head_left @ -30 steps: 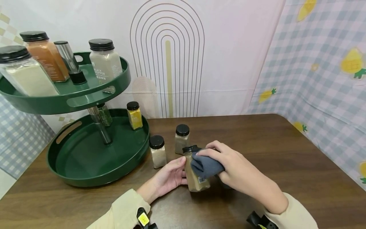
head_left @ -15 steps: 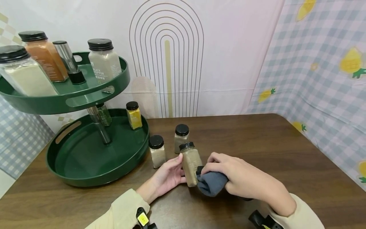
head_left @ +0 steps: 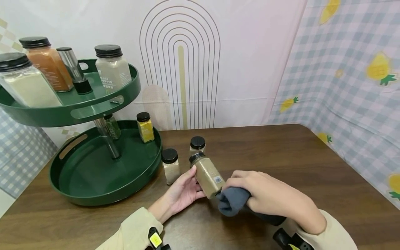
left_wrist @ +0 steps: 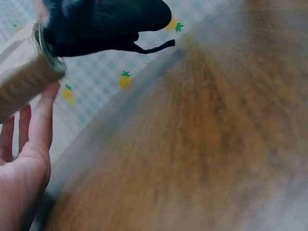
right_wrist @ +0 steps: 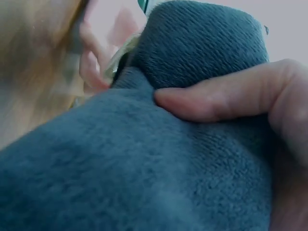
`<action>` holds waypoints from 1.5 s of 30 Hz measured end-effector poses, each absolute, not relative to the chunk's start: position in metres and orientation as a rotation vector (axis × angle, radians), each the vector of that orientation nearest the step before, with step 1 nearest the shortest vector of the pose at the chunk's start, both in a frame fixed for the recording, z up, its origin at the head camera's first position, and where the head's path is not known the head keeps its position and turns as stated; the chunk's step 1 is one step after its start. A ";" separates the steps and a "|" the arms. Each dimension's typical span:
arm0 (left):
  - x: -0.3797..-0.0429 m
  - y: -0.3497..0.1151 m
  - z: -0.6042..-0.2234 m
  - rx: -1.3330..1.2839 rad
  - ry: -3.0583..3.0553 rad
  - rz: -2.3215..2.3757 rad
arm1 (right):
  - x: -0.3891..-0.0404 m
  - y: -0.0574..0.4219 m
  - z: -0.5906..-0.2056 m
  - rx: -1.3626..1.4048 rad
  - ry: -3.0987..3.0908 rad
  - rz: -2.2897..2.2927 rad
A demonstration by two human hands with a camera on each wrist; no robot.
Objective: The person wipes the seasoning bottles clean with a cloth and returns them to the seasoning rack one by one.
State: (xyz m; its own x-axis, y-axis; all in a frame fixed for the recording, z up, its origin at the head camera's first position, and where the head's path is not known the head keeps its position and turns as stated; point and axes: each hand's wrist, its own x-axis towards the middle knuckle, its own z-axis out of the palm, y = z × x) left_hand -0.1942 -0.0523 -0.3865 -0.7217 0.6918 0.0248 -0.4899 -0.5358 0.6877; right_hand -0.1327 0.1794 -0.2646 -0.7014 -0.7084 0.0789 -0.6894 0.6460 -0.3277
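My left hand (head_left: 181,196) holds a spice jar (head_left: 207,176) with a black lid and brownish powder, tilted with its lid up to the left. Thumb and fingers lie along the jar's side; the far fingers are partly hidden behind it. A bunched dark blue-grey cloth (head_left: 232,200) is gripped by my right hand (head_left: 262,191) and pressed at the jar's lower right end. In the right wrist view the thumb presses into the cloth (right_wrist: 192,159). The left wrist view shows the jar's base (left_wrist: 55,67) right by the cloth.
Two small black-lidded jars, a pale one (head_left: 171,170) and another behind the held jar (head_left: 197,144), stand on the wooden table (head_left: 265,149). At left rises a green two-tier tray (head_left: 103,201) bearing several spice jars, including a yellow one (head_left: 146,130).
The cloth in my right hand has slid from the jar's upper side down to its base. My left hand has tilted the jar further, its lid leaning left.
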 end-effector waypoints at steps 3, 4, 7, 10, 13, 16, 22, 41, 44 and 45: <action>-0.194 -0.052 -0.387 0.407 0.867 2.243 | -0.133 0.183 -0.260 -1.180 2.877 -0.569; -0.194 -0.052 -0.387 0.415 0.874 2.235 | -0.133 0.184 -0.258 -1.180 2.906 -0.583; -0.194 -0.052 -0.388 0.449 0.919 2.197 | -0.132 0.188 -0.254 -1.178 3.004 -0.605; -0.194 -0.052 -0.388 0.469 0.965 2.152 | -0.131 0.191 -0.252 -1.166 3.099 -0.614; -0.193 -0.051 -0.388 0.474 0.989 2.110 | -0.131 0.192 -0.252 -1.151 3.157 -0.621; -0.193 -0.051 -0.387 0.476 1.000 2.100 | -0.131 0.192 -0.251 -1.141 3.174 -0.634; -0.193 -0.050 -0.387 0.520 1.049 2.110 | -0.133 0.190 -0.253 -1.102 3.179 -0.641; -0.192 -0.052 -0.381 0.327 1.073 2.159 | -0.136 0.179 -0.260 -0.995 3.366 -0.769; -0.193 -0.052 -0.383 0.367 1.070 2.149 | -0.138 0.170 -0.268 -1.024 3.373 -0.751; -0.193 -0.052 -0.383 0.385 1.071 2.142 | -0.138 0.168 -0.271 -1.038 3.373 -0.728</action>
State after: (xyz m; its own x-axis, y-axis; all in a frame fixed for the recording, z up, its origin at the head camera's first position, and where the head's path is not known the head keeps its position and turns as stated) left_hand -0.1932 -0.0525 -0.3834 -0.7098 0.7030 -0.0439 -0.4569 -0.4122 0.7883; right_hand -0.1384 0.1676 -0.2709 -0.7379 -0.4214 0.5271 -0.6012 0.7653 -0.2299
